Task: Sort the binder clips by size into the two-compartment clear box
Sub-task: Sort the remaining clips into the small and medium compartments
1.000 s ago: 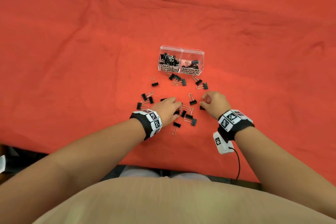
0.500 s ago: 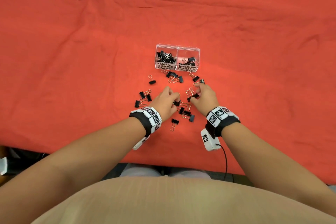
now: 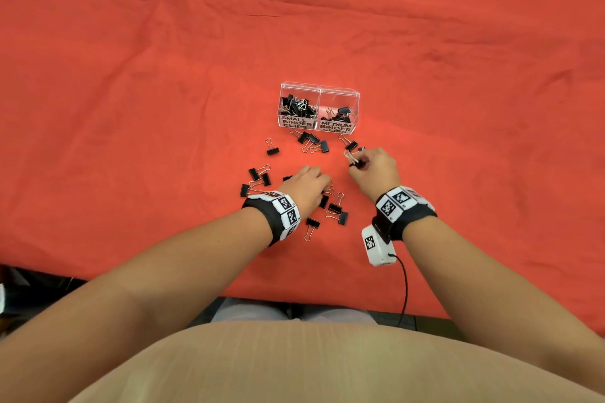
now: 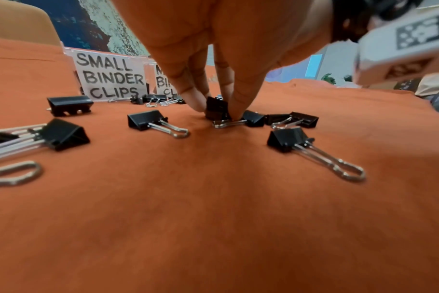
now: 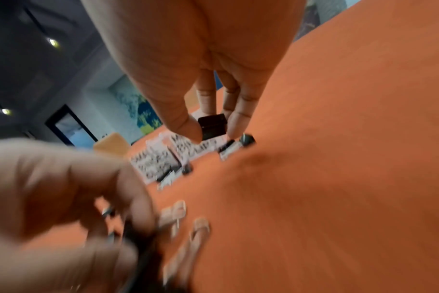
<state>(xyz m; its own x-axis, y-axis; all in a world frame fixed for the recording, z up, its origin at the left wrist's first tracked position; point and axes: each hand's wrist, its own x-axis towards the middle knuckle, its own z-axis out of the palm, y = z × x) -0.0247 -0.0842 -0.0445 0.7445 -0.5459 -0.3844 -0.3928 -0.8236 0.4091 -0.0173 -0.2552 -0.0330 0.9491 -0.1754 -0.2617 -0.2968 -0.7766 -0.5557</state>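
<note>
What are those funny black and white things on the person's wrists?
Each bare forearm wears a black wrist strap: left wrist strap, right wrist strap. White blocks printed with black square patterns sit on both. A small white box hangs below the right one, trailing a thin black cable. No sleeves show.

A rumpled orange cloth (image 3: 163,75) covers the counter. Beyond it stand a dark ceiling with round lights (image 5: 53,42), a landscape mural (image 5: 138,111) and a tan chair back (image 4: 20,23).

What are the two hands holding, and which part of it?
Each pinches a black binder clip by its body: the left hand holds one on the cloth, the right hand holds another lifted.
</note>
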